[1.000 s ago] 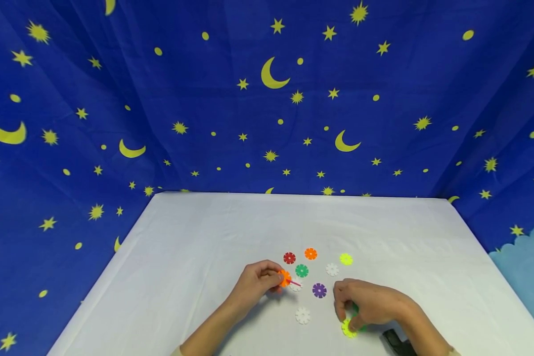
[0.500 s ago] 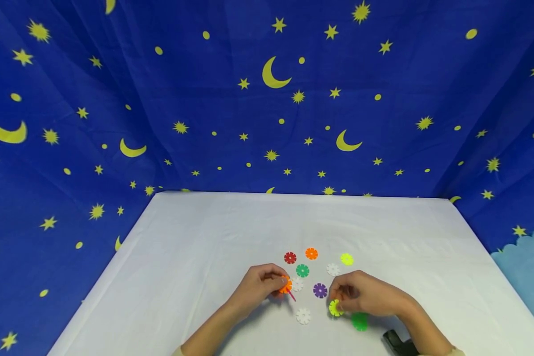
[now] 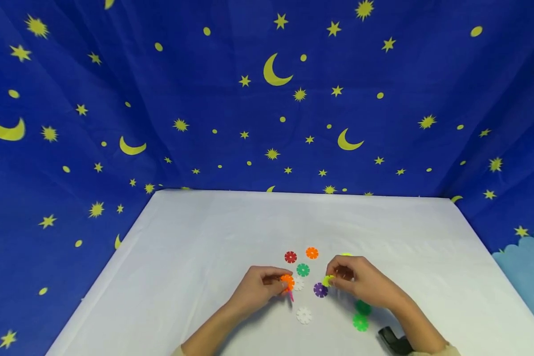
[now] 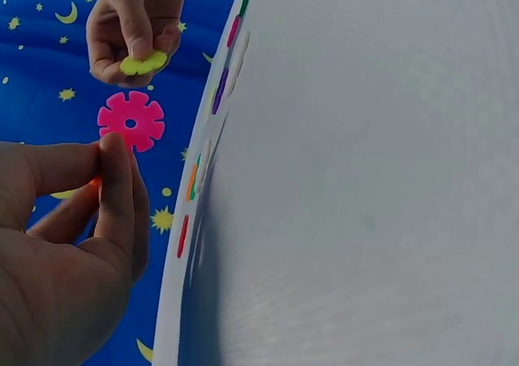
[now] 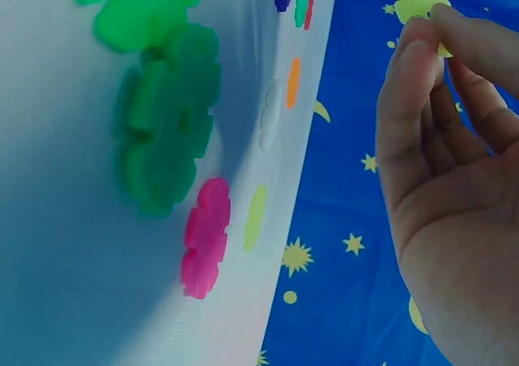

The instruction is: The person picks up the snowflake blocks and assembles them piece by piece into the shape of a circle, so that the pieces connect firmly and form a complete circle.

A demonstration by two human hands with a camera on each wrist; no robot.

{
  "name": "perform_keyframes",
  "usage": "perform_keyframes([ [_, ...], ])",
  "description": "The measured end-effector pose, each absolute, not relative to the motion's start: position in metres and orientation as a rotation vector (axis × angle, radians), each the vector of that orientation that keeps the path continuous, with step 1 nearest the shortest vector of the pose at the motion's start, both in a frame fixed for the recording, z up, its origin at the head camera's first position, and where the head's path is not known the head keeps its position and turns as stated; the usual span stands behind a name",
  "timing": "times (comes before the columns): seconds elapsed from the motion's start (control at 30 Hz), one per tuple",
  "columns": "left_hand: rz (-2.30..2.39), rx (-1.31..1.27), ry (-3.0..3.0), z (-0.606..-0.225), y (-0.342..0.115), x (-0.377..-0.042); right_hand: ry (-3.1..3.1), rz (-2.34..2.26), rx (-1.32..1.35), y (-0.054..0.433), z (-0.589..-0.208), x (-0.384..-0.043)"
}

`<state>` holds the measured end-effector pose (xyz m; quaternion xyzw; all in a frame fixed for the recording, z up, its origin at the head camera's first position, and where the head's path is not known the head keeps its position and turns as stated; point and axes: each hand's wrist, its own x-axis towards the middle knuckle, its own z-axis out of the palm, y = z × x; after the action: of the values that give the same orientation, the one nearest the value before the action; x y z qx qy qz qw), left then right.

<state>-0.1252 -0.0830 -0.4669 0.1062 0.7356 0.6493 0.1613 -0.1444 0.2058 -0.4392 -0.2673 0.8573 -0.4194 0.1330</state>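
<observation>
My left hand (image 3: 255,289) pinches an orange notched plastic disc (image 3: 287,281) between thumb and fingers. A pink notched disc (image 4: 149,131) joins it, seen edge-on in the head view and face-on in the left wrist view. My right hand (image 3: 367,279) holds a yellow notched disc (image 3: 328,281) by its edge, between thumb and forefinger; the right wrist view shows this yellow disc (image 5: 412,6) too. Both hands are raised over the white table (image 3: 182,237), with the two held pieces facing each other a short way apart. In the head view the yellow disc overlaps a purple disc (image 3: 318,293) lying below.
Loose discs lie around: red (image 3: 288,259), orange (image 3: 309,255), teal (image 3: 300,272), white (image 3: 301,319), and two green ones (image 3: 361,326) near my right forearm. A pink disc (image 5: 207,244) lies there too. A black object (image 3: 391,340) sits beside that forearm. Star-patterned blue cloth (image 3: 231,109) surrounds the table.
My right hand has lifted the yellow disc off the green discs and carried it up and left, toward the left hand. The left hand has turned its joined discs, the pink one now pointing downward.
</observation>
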Motion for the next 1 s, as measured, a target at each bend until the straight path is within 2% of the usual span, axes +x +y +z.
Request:
perform_keyframes([
  [0.37,1.982,0.199,1.877,-0.47,-0.08,-0.123,2.528,-1.301,-0.795,0.204,-0.423,-0.151],
  [0.6,1.99,0.235,1.866,-0.47,-0.077,-0.123,2.507,-1.322,-0.717,0.196,-0.432,-0.149],
  [1.0,1.968,0.241,1.884,-0.469,-0.077,-0.124,2.448,-1.397,-0.79,0.179,-0.441,-0.142],
])
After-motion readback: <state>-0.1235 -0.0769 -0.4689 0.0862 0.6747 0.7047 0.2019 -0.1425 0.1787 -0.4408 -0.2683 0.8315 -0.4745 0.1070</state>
